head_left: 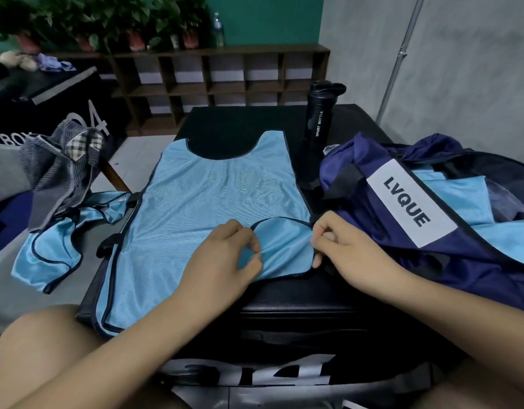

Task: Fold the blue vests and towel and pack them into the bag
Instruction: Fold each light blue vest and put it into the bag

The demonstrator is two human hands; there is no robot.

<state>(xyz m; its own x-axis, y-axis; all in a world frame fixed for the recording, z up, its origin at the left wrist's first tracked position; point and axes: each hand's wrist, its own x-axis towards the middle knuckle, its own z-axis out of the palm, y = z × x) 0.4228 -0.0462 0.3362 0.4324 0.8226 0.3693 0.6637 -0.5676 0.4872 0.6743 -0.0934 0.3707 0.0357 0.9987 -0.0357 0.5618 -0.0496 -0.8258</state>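
Vest on box: light blue vest [201, 202] lies spread flat on the black box [299, 296], neck opening at the far end, near right corner turned up.
Left hand: left hand [225, 255] pinches the turned-up flap between thumb and fingers.
Right hand: right hand [340, 246] is closed on the flap's right edge, just beside the bag.
Second vest: another blue vest [54, 252] lies crumpled, left of the box.
Towel: grey striped cloth [60, 169], probably the towel, is heaped beyond the second vest.
Bag: navy bag [432, 231] sits right of the box, blue fabric showing inside its opening.
Bottle: black sport bottle [317, 134] stands upright at the box's far right, touching the bag.
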